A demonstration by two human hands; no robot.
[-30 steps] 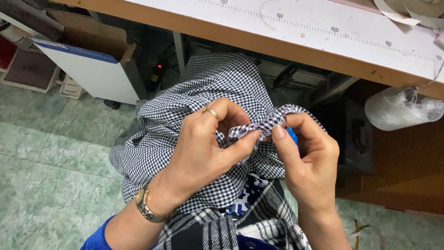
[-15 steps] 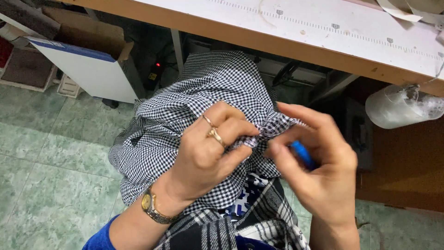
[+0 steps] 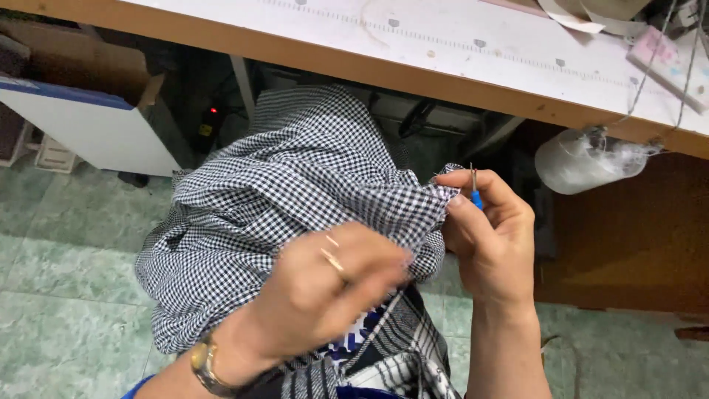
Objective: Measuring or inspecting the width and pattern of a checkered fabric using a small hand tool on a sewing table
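A black-and-white checked cloth (image 3: 295, 199) lies bunched over my lap below the table edge. My right hand (image 3: 491, 236) pinches the cloth's right edge and also holds a small blue-handled tool (image 3: 475, 188) with a thin metal tip pointing up. My left hand (image 3: 325, 292), blurred by motion, with rings and a gold watch, sits low on the cloth's near fold; whether it grips the fabric I cannot tell. A second plaid fabric (image 3: 391, 355) shows beneath the hands.
A white worktable with a wooden edge (image 3: 413, 70) and a printed ruler runs across the top. A clear plastic bag (image 3: 583, 159) hangs at its right. A white and blue box (image 3: 88, 125) stands on the green tiled floor (image 3: 59, 281) at left.
My left hand has dropped down and toward me along the cloth. My right hand has moved right and up, stretching the cloth's edge, with the tool's tip now upright.
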